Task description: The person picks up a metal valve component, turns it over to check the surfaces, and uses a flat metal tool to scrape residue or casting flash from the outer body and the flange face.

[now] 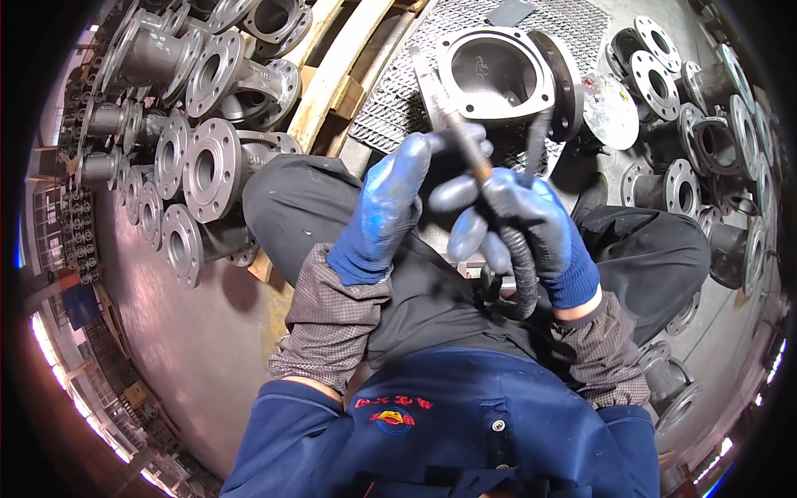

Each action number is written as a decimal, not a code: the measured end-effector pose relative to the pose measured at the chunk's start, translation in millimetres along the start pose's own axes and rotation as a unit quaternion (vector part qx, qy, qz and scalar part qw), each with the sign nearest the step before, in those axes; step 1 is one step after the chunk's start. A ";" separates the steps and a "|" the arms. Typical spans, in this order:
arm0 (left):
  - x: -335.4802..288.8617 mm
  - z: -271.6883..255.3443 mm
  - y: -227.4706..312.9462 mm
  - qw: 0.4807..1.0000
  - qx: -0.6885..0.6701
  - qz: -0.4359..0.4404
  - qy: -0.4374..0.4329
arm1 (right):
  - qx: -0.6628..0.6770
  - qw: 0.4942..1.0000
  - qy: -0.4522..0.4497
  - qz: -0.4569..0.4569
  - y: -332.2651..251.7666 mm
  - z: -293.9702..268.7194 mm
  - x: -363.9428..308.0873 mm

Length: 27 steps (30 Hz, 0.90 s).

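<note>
My right hand, in a blue glove with a grey coated palm, is closed around a thin rod-shaped tool with a brass-coloured section. The shaft is blurred and points up and left. A black ribbed hose curves down from this hand. My left hand, gloved alike, is raised beside the shaft with its fingers stretched towards it; whether they touch is unclear. Just beyond both hands stands a grey flanged pipe fitting, its squarish open mouth facing up and a round flange on its right side.
The fitting rests on a metal mesh platform, with a small dark plate at its back. A wooden pallet lies to the left. Flanged pipe pieces are heaped on the left, and others on the right. A pale round disc leans near the fitting.
</note>
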<state>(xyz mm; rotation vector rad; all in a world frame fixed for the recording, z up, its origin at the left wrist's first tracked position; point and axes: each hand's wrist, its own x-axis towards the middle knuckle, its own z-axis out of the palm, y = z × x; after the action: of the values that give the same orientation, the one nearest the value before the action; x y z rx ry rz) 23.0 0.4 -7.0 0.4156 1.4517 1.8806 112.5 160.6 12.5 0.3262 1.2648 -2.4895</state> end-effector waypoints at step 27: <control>98.6 -68.8 -27.8 0.984 0.005 -0.030 0.176 | -0.059 0.894 0.443 0.037 121.7 -163.4 -52.9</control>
<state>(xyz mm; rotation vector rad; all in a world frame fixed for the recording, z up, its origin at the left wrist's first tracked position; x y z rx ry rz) -79.7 24.2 -71.2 0.0416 1.6813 1.9678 217.3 236.1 -153.8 1.5684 1.6351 -2.2076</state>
